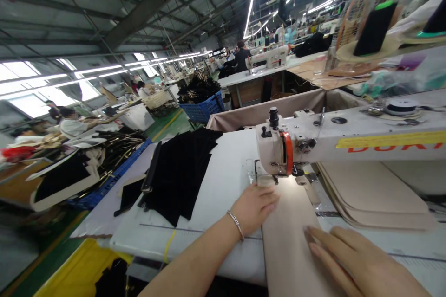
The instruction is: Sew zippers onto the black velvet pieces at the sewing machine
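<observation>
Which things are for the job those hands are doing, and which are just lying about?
For the job:
long pale-beige panel, left hand on it, right hand at its edge
white sewing machine with orange lettering
probably the stacked, matching beige sheets

Seemingly just lying about:
flat black pieces on the white tabletop
blue plastic crate

Fluorescent tubes [252,0] are glowing in rows beneath dark roof beams [151,5]; windows [28,103] are letting in daylight; a yellow line [167,126] is running along the green floor [180,124] beyond the far left corner of the white sewing table [226,167]
</observation>
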